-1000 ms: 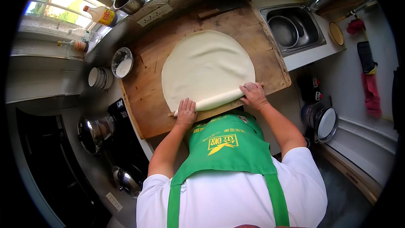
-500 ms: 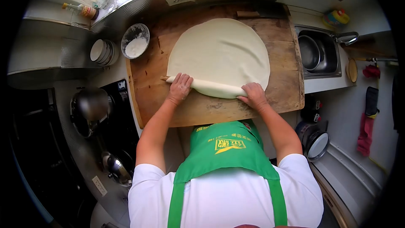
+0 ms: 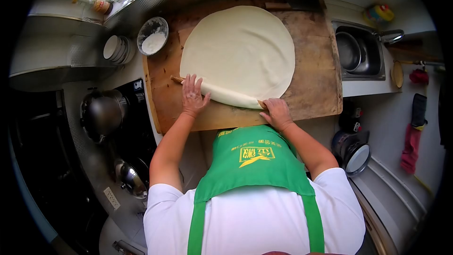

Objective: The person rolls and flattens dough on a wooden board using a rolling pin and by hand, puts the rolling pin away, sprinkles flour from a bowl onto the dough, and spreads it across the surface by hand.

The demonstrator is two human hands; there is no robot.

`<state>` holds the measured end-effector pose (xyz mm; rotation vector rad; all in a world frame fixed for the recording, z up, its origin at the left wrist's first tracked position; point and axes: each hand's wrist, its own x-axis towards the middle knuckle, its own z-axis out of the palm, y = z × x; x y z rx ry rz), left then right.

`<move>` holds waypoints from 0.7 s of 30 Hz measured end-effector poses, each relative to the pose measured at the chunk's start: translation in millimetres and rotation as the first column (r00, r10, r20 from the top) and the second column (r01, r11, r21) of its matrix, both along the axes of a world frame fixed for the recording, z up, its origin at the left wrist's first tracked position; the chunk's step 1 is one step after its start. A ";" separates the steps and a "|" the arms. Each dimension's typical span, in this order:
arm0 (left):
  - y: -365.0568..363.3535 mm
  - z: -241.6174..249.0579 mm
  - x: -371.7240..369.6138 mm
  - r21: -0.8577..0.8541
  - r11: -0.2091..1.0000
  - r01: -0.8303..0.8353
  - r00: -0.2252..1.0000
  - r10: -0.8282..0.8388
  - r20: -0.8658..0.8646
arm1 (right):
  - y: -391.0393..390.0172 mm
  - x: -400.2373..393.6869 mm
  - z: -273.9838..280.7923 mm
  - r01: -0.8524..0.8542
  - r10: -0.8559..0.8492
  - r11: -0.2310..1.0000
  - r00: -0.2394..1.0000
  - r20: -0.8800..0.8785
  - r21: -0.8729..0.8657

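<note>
A wide, round sheet of pale dough (image 3: 238, 49) lies on the wooden board (image 3: 314, 66). Its near edge is wrapped round a wooden rolling pin (image 3: 176, 79), whose ends stick out on both sides. My left hand (image 3: 193, 97) rests on the left end of the wrapped roll, fingers spread forward and thumb apart. At the roll's right end my right hand (image 3: 277, 112) has its fingers bent over the bare tip of the rolling pin. The roll slants down to the right.
A glass bowl of flour (image 3: 154, 42) stands at the board's upper left, beside stacked white bowls (image 3: 118, 49). A sink (image 3: 363, 52) is to the right, pots (image 3: 101, 113) to the left. Bottles (image 3: 96, 5) line the windowsill.
The dough and rolling pin have shifted left on the board, and the roll slants more. My left hand has moved left with its fingers spread wider; the pin's right tip now shows by my right hand.
</note>
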<state>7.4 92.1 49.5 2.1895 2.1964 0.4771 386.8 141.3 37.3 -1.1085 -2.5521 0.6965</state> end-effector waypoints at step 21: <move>-106.7 -4.5 101.6 -0.071 0.926 -0.370 0.925 0.374 0.062 | -59.0 -18.7 8.4 -0.198 0.216 0.849 0.976 -0.021 -0.489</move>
